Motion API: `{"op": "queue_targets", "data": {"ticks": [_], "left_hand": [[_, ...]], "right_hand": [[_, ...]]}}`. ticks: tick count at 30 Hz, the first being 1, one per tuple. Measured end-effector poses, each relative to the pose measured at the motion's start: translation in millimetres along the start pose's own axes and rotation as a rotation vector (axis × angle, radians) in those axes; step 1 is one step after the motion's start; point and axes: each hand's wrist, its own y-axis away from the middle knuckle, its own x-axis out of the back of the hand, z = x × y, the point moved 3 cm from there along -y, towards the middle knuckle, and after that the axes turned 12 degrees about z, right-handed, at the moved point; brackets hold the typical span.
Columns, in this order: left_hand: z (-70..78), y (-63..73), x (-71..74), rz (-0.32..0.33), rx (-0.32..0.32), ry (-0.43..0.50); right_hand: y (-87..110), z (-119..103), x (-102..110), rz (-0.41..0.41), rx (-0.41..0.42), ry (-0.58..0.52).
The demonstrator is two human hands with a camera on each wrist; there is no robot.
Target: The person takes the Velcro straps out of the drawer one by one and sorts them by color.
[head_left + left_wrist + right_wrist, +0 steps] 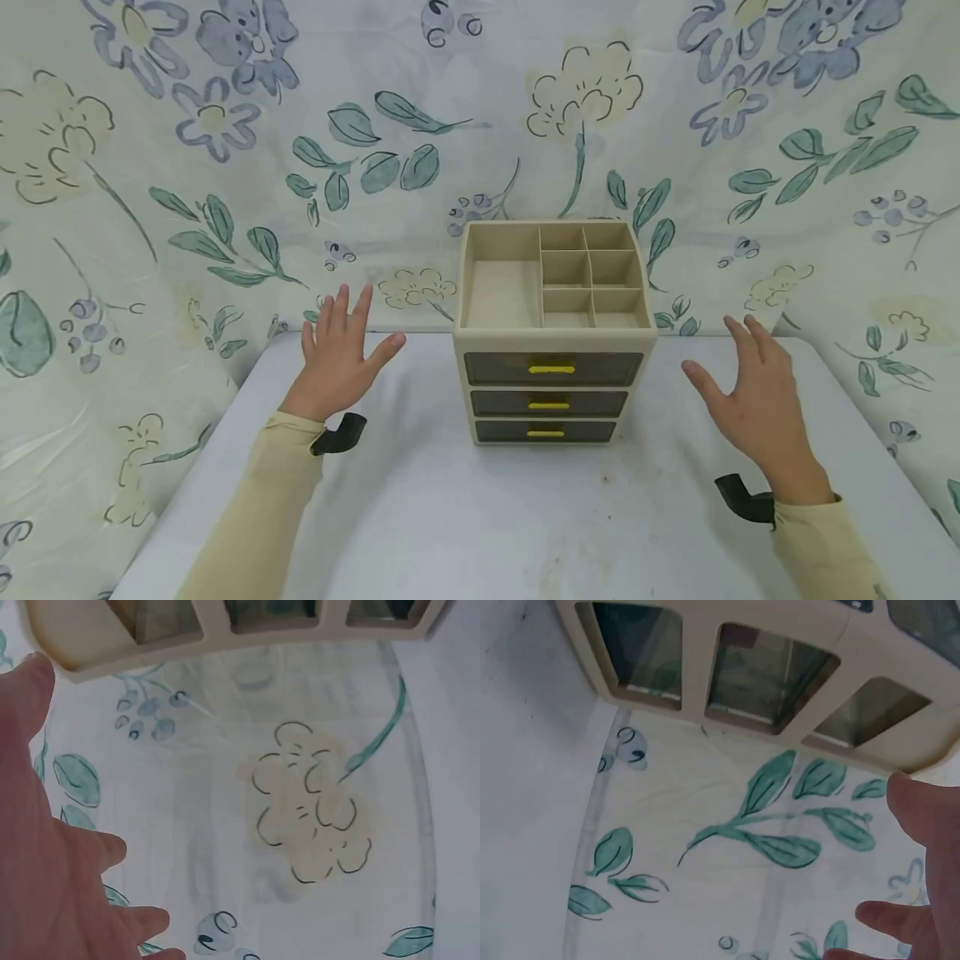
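Observation:
A cream desktop organizer (555,335) stands upright at the back of the white table, its open top split into one large and several small compartments. Below the top are three dark drawers (553,369) with yellow handles, all pushed in. To its left, my left hand (333,362) is held up with fingers spread, apart from it and holding nothing. My right hand (757,408) hovers on the other side, fingers extended and thumb pointing toward the organizer. Both wrist views show the organizer's side with its windowed openings, the left (135,645) and the right (697,675), beyond each hand.
The white table (420,517) has a few brownish stains in front of the organizer. A floral-patterned sheet (247,208) hangs behind and along both sides. A black curved piece (345,433) sits at the left wrist, with another black piece (744,498) at the right wrist.

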Motion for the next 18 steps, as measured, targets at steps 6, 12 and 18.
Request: {"op": "queue_targets", "data": {"ticks": [6, 12, 18], "left_hand": [[9.5, -7.3, 12.4, 0.048, -0.077, 0.045], [26.0, -19.0, 27.6, 0.104, -0.171, 0.060], [45.6, -32.9, 41.1, 0.132, -0.246, 0.035]], "right_hand": [[8.8, -17.2, 3.7, 0.089, 0.068, -0.095], [15.3, -35.5, 7.7, 0.196, 0.141, -0.146], [20.0, -49.3, 7.6, 0.339, 0.241, -0.193]]}}
